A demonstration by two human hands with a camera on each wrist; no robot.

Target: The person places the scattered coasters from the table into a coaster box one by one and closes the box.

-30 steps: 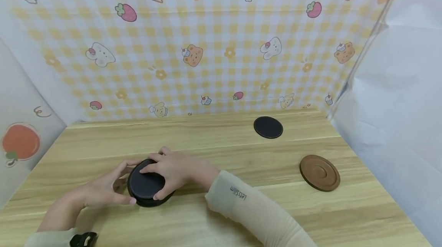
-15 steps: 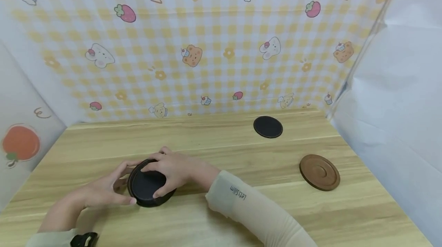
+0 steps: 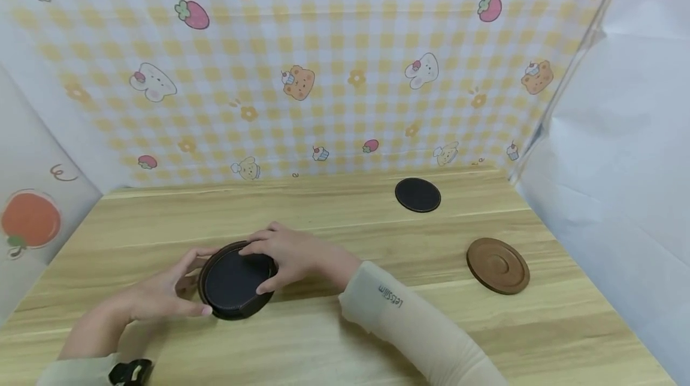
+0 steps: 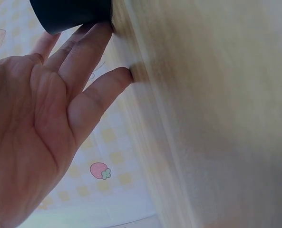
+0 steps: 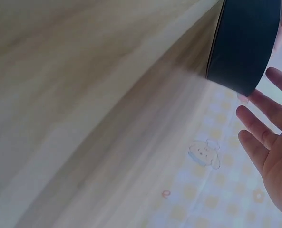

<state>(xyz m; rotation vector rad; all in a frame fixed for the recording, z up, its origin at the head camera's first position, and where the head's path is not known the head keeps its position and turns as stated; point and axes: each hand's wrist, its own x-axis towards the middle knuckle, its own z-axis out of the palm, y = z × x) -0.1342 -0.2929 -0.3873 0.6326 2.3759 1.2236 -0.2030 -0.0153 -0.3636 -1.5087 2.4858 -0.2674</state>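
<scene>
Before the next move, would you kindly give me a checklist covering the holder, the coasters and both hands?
1. Left hand at the holder: ok, along its left side.
2. Top coaster within the holder's rim: ok.
3. Right hand clear of that coaster: not ok, fingers overlap it.
4. Loose black coaster in the holder: not ok, lies farther back.
5. Brown coaster flat on the table: ok.
6. Number stacked inside: cannot tell.
</scene>
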